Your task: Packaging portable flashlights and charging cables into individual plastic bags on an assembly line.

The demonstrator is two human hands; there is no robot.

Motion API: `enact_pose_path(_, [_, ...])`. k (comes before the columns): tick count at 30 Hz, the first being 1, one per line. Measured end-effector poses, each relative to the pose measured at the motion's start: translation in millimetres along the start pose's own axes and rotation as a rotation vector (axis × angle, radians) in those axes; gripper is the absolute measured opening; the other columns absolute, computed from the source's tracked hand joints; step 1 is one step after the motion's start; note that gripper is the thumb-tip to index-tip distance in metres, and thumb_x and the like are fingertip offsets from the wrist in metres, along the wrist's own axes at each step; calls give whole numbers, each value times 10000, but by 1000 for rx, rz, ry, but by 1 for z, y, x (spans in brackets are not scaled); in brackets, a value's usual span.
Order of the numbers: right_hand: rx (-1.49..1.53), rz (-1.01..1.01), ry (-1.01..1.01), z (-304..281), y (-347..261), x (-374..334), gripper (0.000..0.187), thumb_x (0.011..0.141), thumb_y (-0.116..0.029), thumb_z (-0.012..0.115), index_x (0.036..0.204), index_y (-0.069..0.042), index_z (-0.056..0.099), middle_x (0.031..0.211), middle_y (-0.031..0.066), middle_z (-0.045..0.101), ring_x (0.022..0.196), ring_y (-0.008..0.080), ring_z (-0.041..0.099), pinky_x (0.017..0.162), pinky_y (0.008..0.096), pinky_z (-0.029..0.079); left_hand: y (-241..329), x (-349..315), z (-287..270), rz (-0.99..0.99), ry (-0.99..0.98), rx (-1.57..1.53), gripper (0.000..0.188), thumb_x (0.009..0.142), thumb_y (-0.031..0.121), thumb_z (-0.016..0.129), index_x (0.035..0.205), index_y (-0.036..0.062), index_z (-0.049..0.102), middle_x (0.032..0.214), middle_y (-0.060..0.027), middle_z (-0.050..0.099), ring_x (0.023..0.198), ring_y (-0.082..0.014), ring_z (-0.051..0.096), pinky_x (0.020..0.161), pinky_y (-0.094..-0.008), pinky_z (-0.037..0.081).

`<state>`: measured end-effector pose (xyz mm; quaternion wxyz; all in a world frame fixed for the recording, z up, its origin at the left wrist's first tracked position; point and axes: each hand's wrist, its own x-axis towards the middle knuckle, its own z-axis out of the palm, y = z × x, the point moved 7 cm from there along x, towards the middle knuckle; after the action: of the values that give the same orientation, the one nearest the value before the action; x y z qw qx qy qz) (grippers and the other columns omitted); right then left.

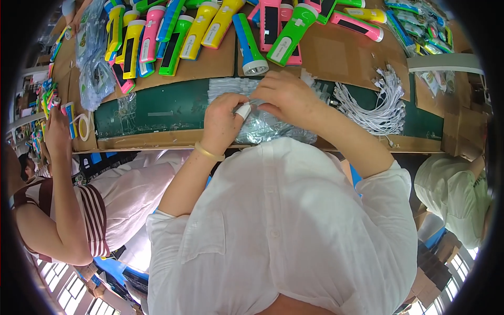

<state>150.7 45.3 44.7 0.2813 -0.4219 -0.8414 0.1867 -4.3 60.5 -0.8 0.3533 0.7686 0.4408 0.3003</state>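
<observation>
My left hand [223,118], with a white covering on one finger, is closed in a pinch over a pile of clear plastic bags [262,131] at the table's near edge. Close against it, my right hand [294,97] comes in from the right with its fingers pinched too. Clear film shows between the fingertips, so both hands seem to grip a plastic bag; its outline blends into the pile. Just beyond my fingers lies a blue and green flashlight [249,47], lens end toward me. A green flashlight [292,34] rests beside it.
Many colourful flashlights [199,29] cover the cardboard [344,58] at the back. White cables [375,110] lie to the right; bagged items [428,31] fill the far right. On the left are plastic bags [94,58], a tape roll [84,127] and a co-worker's arm [59,136]. Another person [449,191] sits right.
</observation>
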Motion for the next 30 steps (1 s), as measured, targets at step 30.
enact_pose_path(30, [-3,218,-225,7,35,-16,139,839,-117,752,947,-65,683,907,70,652,882,294,648,743,410,522,3,-23,-45,218,-58,44,222,750,-59,707,944,49,706,892,-116,695,821,-302,676,738,-386,545])
